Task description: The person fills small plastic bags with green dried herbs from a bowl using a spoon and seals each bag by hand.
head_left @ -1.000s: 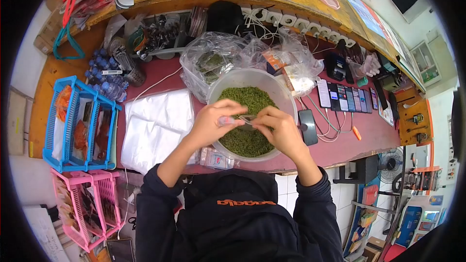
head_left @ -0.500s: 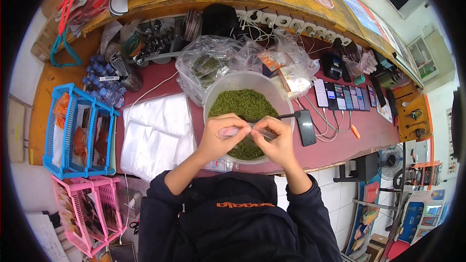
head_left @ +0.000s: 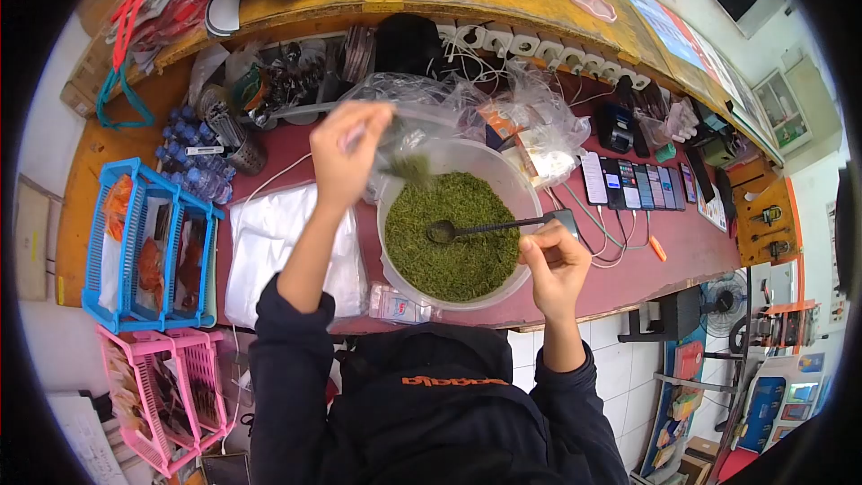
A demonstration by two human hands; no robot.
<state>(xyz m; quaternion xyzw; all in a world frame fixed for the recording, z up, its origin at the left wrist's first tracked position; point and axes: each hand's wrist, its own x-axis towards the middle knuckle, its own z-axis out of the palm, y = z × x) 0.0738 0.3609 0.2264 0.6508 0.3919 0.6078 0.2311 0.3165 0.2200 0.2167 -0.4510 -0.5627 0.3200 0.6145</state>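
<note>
A wide translucent tub (head_left: 503,299) holds a heap of green chopped herb (head_left: 449,265). Across the herb lies a black spoon (head_left: 442,232), its handle reaching over the right rim. Raised above the tub's left rim, my left hand (head_left: 346,157) pinches a small clear plastic bag with some green herb (head_left: 411,169) at its bottom; the bag is smeared by motion. My right hand (head_left: 557,265) is beside the right rim, just below the spoon handle. Its thumb and fingertips are pressed together, and what they hold, if anything, cannot be made out.
White plastic bags (head_left: 287,256) lie in a stack left of the tub. Blue baskets (head_left: 153,247) stand further left. Behind are crumpled clear bags (head_left: 530,94). Several phones (head_left: 628,181) on cables lie at the right. A small packet (head_left: 395,304) sits at the table's front edge.
My hands were together over the tub and have parted. The left has gone up and left with the herb bag; the right has moved right and down. The spoon is now fully visible.
</note>
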